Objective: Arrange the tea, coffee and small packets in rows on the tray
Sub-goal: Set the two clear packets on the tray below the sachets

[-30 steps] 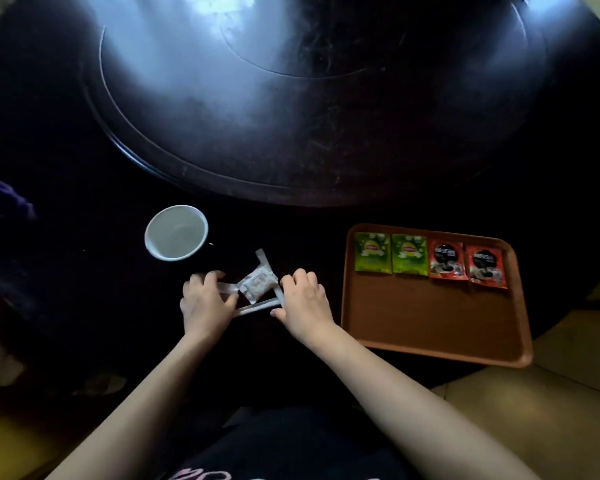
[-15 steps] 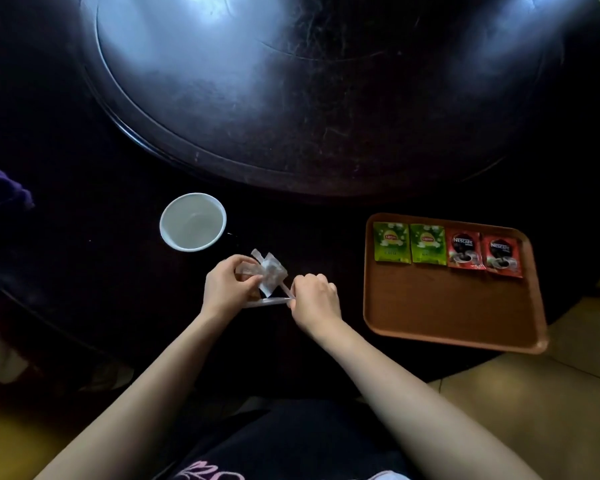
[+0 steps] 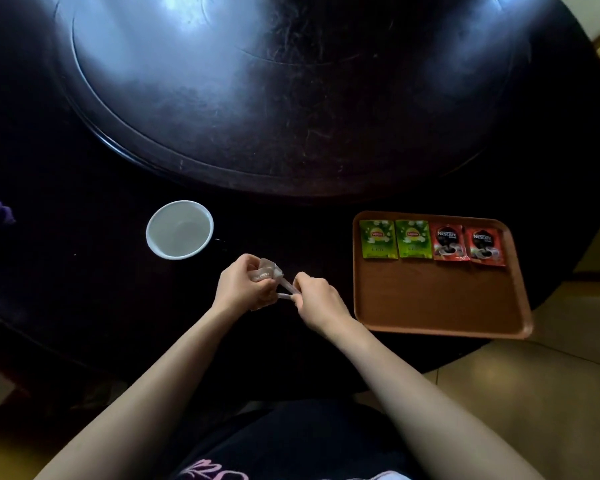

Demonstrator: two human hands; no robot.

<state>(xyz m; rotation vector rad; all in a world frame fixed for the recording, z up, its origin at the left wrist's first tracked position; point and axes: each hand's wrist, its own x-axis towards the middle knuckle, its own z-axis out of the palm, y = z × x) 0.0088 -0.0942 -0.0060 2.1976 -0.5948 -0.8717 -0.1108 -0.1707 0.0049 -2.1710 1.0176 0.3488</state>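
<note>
**Ana:** Packets first: the clear small packets (image 3: 266,270) are bunched in the left hand (image 3: 244,285), fingers closed around them, above the dark table (image 3: 84,271) between the cup (image 3: 180,229) and the tray (image 3: 440,306).

**Ben:** And the right hand (image 3: 317,301)?

**Ana:** It pinches two thin clear sticks (image 3: 286,289) that run across to the left fist. The hands are nearly touching.

**Ben:** What lies around them?

**Ana:** A round white cup, nothing visible inside, stands just beyond the left hand. The raised round centre (image 3: 291,98) of the table is glossy and scuffed. Nothing lies between the hands and the tray.

**Ben:** The tray itself?

**Ana:** Brown, rectangular, rounded corners, a low rim. Along its far edge, one row: two green tea sachets (image 3: 395,239), then two red coffee sachets (image 3: 467,244), side by side. They look flat and shiny.

**Ben:** Changed from a second ago?

**Ana:** Then the packets lay spread on the table under flatter hands; now they are gathered and lifted. The tray's row is unchanged.
</note>
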